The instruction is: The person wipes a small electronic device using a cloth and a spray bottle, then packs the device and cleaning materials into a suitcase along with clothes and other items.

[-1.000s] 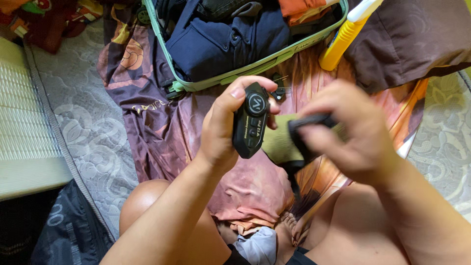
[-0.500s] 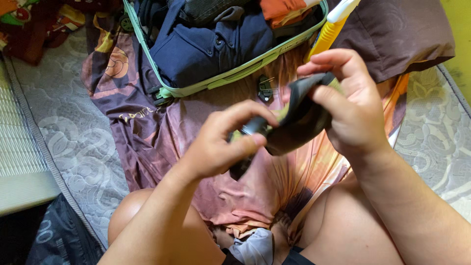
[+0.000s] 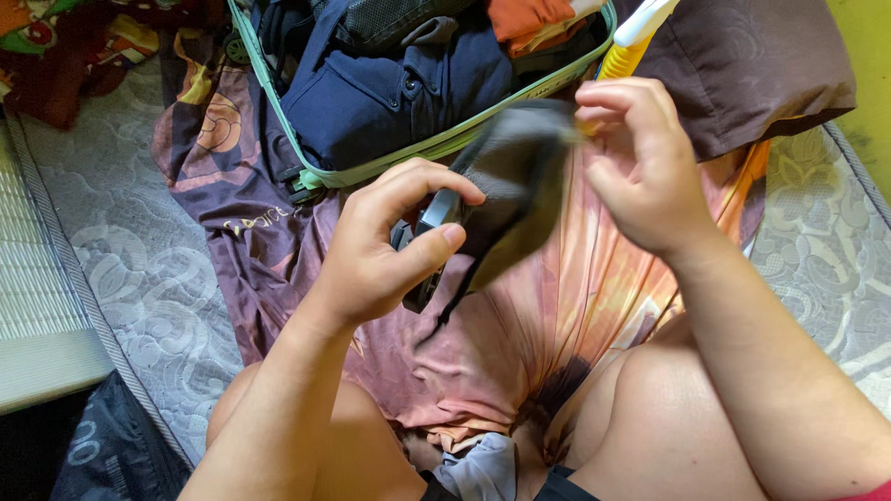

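Note:
My left hand (image 3: 376, 246) grips a small black device (image 3: 429, 232) with buttons, mostly hidden by my fingers. My right hand (image 3: 640, 167) pinches the top edge of a dark grey cloth pouch (image 3: 510, 181), which hangs down and overlaps the device. Both hands are held above a purple and orange patterned cloth (image 3: 278, 250) spread over the mattress, in front of my bare knees.
An open suitcase with a mint green rim (image 3: 371, 167) lies just beyond, packed with a navy garment (image 3: 390, 93) and orange clothes (image 3: 529, 19). A yellow and white object (image 3: 631, 42) leans by a brown pillow (image 3: 752, 65). A woven mat (image 3: 32, 269) lies left.
My left hand turned the device from face-up toward the pouch. My right hand lifted the pouch higher and it now covers part of the device.

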